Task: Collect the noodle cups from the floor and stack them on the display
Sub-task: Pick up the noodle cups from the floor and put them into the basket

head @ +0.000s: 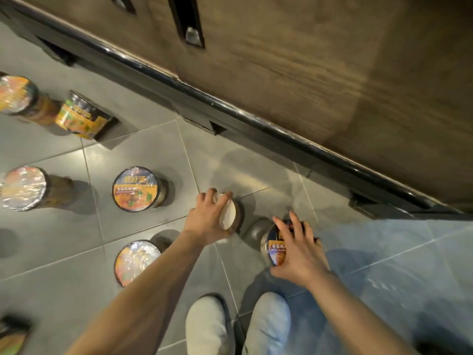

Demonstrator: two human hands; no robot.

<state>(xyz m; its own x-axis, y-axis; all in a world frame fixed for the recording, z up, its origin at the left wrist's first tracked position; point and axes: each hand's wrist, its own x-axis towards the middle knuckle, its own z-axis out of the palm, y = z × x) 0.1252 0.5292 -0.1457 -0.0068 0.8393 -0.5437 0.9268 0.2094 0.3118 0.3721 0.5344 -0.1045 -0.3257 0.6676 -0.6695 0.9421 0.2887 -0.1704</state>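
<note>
While both arms reach down to the floor point(143, 155), each of the two hands grabs a noodle cup. The left hand point(207, 219) curls its fingers over the top of a pale cup point(230, 213). The right hand point(299, 249) wraps around a dark cup point(275, 248) just beside it. Both cups sit on the grey tiles, close to the knees point(238, 326). More cups wait to the left: one point(135, 188) near the left hand, one point(135, 260) by the left arm, one tipped over point(83, 116) farther off. A wooden display point(307, 60) stands behind.
</note>
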